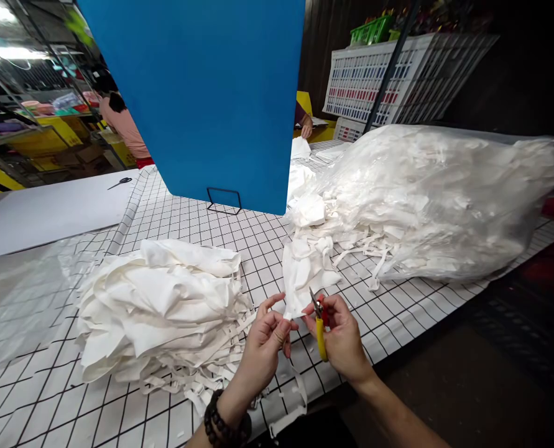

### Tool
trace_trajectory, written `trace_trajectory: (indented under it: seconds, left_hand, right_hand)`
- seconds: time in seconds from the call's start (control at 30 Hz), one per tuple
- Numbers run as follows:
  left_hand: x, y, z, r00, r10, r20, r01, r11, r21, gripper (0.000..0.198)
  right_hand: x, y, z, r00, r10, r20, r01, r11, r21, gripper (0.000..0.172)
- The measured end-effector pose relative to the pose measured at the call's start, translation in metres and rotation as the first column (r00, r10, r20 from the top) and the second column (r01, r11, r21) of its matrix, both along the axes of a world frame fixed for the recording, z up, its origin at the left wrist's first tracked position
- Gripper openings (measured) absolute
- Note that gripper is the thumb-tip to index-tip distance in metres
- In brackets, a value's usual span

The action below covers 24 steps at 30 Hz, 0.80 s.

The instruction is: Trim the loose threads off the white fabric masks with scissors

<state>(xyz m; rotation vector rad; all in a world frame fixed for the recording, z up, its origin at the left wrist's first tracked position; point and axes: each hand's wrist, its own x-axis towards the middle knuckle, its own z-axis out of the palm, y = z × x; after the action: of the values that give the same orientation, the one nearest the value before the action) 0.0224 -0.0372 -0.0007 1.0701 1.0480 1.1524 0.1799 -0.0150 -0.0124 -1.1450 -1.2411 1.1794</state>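
Note:
A white cloth piece (307,267) with narrow straps lies in front of me, its near corner raised off the table. My left hand (270,333) pinches that corner between thumb and fingers, and a strap (301,389) hangs below toward the table edge. In my right hand (339,333) is a pair of small scissors (321,333) with yellow and red handles, blades pointing up and away. The fingertips of this hand are at the same cloth edge; whether they grip it I cannot make out. To the left lies a heap of white strapped cloth pieces (160,305).
A large clear plastic bag (444,199) spills white cloth pieces at the right. A blue board (216,106) stands upright on a wire stand (224,200). Black scissors (120,182) lie far left. Another person's hand (307,127) shows behind the board; a second person (122,121) is at left.

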Motion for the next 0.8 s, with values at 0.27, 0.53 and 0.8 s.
trace_trajectory:
  seconds: [0.27, 0.53, 0.8]
  left_hand:
    - [0.02, 0.002, -0.009, 0.965, 0.01, 0.26, -0.005, 1.0, -0.022, 0.031]
    - [0.015, -0.001, -0.003, 1.0, -0.002, -0.028, 0.004, 0.996, 0.087, 0.025]
    - [0.013, -0.004, 0.003, 0.98, -0.021, -0.196, 0.066, 0.972, 0.224, 0.02]
  right_hand:
    - [0.023, -0.012, 0.008, 0.989, 0.129, 0.077, -0.12, 0.987, -0.107, 0.036]
    - [0.06, -0.014, 0.038, 0.661, 0.25, 0.708, -0.221, 0.966, -0.134, 0.036]
    - [0.045, -0.016, 0.047, 0.614, 0.243, 0.751, -0.213, 0.967, -0.138, 0.04]
